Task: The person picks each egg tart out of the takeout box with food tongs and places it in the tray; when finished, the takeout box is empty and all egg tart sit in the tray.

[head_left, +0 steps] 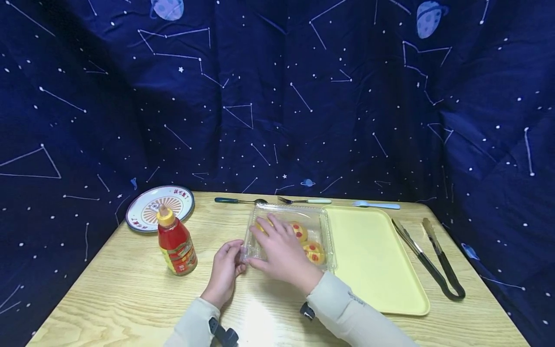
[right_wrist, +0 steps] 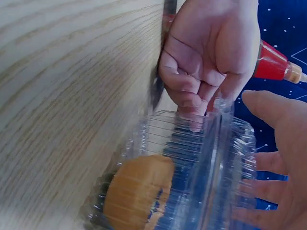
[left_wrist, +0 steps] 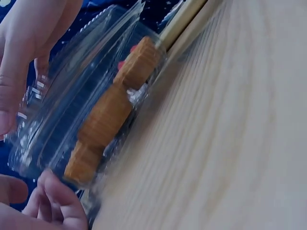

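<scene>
A clear plastic clamshell box (head_left: 326, 226) lies on the table with its lid down, holding several yellow-orange pastries (head_left: 314, 252) with red spots. In the left wrist view the golden sides of the pastries (left_wrist: 106, 117) show through the box wall. My left hand (head_left: 224, 270) pinches the rim at the box's near left corner, fingers curled beneath and thumb above. My right hand (head_left: 284, 250) rests on top of the lid with its fingers spread, covering part of the pastries. In the right wrist view those fingers lie along the lid, the thumb reaching toward the left hand.
To the left stand a red sauce bottle (head_left: 178, 246) with a yellow cap and a patterned plate (head_left: 143, 197). A yellow tray (head_left: 373, 260) lies right of the box, with black-handled tongs (head_left: 438, 260) beyond. Along the back are a spoon (head_left: 238, 200), a fork (head_left: 303, 200) and a blue fork (head_left: 376, 205).
</scene>
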{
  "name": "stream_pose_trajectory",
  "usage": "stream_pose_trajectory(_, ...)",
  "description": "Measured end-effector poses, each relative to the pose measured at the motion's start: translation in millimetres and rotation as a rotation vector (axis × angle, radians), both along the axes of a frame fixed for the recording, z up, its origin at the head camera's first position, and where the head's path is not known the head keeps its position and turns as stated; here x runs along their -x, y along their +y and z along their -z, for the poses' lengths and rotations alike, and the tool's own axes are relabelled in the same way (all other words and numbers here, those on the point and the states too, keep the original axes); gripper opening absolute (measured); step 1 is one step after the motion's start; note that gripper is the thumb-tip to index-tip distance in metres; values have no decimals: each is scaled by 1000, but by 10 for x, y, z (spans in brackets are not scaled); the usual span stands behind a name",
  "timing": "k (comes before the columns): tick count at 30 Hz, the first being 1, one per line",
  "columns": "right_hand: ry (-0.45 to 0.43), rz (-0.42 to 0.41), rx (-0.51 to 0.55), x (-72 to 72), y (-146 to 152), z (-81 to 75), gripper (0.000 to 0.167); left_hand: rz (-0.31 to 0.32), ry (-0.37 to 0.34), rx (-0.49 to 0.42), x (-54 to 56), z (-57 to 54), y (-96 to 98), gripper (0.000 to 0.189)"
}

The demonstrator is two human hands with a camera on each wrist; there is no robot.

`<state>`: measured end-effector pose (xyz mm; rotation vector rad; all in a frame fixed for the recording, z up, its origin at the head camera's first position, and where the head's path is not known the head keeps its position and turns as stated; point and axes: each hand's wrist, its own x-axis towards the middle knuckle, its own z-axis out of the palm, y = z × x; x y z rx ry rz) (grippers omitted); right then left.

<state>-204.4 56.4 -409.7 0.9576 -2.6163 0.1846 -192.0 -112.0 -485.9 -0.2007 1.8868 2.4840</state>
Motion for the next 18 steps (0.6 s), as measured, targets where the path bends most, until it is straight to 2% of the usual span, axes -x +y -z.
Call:
stream_pose_trajectory(4, -27, 21, -11, 32, -38, 47, 78, 78, -12, -47, 42, 34, -55, 29)
stream_pose_trajectory(8, -48, 47, -25, 47, -58, 91, 83, 125, -13, -67, 66, 57, -89, 29)
stream_pose_trajectory(18, -21, 69, -60, 44, -97, 126, 82, 136, -5, -137, 101, 113, -135, 25)
